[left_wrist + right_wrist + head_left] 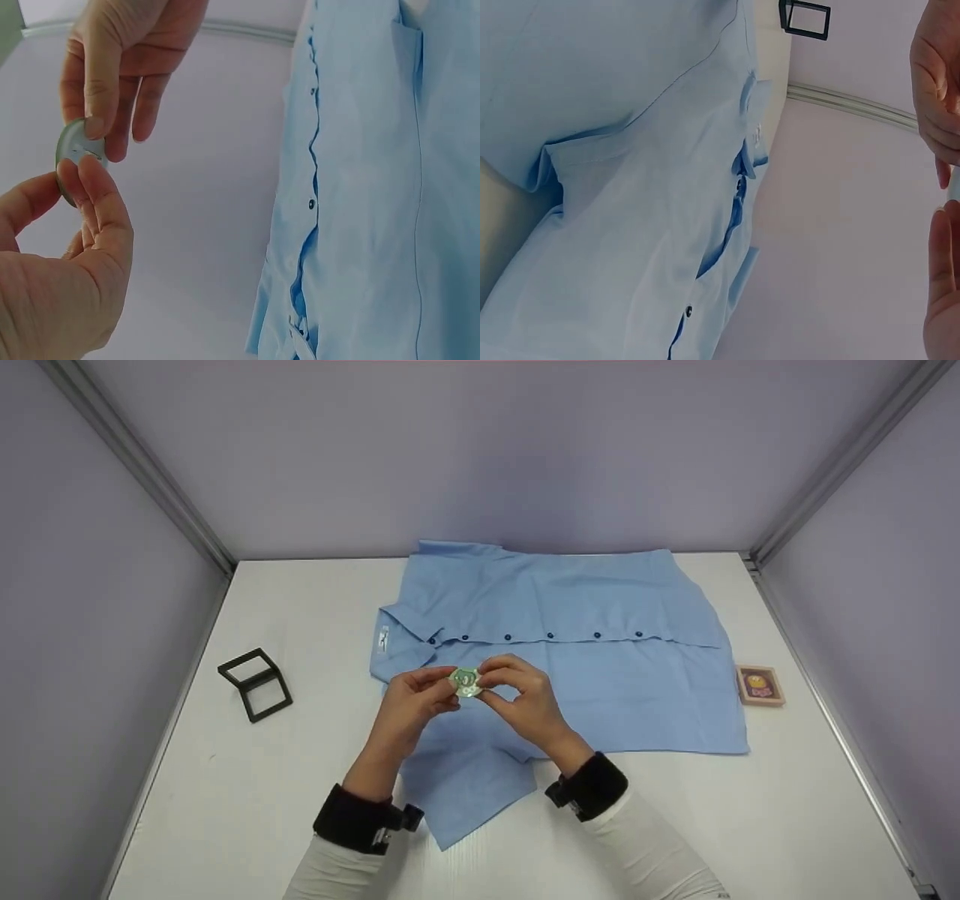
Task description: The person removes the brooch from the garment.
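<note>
A small round pin badge (466, 681), green and white, is held up between both hands above a light blue short-sleeved shirt (622, 697). My left hand (412, 705) pinches its left edge with thumb and fingers. From the other side, my right hand (526, 701) pinches the right edge. The left wrist view shows the badge (71, 142) from behind, with a thin metal pin across its pale back. Beneath the hands the shirt lies spread out, collar (401, 641) to the left, a row of dark buttons down its front. Only a sliver of badge appears in the right wrist view.
A black hinged double frame (259, 685) stands on the white table (187, 795) at the left. At the right, a small wooden-framed picture (760, 685) with a yellow figure lies beside the shirt's hem. Pale panels enclose the table at the back and sides.
</note>
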`<state>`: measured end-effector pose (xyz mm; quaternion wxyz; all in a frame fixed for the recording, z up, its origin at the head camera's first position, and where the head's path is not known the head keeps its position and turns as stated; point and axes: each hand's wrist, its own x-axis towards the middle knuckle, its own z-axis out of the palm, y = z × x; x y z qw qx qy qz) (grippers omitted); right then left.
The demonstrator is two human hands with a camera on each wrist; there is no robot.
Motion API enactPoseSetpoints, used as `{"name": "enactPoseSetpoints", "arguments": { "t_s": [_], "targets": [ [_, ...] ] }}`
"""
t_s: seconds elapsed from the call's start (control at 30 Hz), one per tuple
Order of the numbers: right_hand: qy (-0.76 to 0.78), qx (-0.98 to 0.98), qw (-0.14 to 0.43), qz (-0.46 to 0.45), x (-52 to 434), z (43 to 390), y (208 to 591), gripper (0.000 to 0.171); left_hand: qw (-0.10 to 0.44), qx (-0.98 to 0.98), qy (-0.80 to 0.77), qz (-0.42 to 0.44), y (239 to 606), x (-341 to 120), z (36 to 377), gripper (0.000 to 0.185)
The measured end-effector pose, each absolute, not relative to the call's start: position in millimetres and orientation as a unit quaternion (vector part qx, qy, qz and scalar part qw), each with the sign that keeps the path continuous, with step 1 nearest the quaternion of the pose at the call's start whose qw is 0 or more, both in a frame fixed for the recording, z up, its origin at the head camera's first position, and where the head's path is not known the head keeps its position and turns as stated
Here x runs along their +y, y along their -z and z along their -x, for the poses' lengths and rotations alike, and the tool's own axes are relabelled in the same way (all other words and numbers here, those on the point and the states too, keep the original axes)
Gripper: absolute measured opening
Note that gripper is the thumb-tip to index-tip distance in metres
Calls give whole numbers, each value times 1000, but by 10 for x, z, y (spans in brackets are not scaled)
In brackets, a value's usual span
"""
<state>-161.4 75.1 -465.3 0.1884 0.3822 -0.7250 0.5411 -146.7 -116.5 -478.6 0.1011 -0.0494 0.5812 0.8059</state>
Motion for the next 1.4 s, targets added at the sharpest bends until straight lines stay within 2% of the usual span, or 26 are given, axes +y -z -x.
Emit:
{"name": "enactPoseSetpoints", "arguments": {
  "t_s": [0.17, 0.43, 0.93, 1.1, 1.4],
  "targets": [
    [-530, -728, 170, -400, 779, 1672, 4816, 21, 111, 586, -801, 51, 4845, -1212, 1461, 29],
    [-511, -761, 92, -388, 843, 1733, 5032, 18, 92, 622, -776, 52, 4939, -1295, 1435, 28],
    [-342, -885, -109, -296, 979, 1689, 5123, 46, 25, 680, -723, 119, 5049, -1675, 1356, 24],
    [-284, -912, -124, -268, 1061, 1703, 5209, 50, 10, 691, -708, 144, 5104, -1852, 1311, 25],
    [-239, -935, -113, -236, 1281, 1729, 5309, 54, -12, 694, -694, 192, 5164, -2232, 1268, 31]
  ]
}}
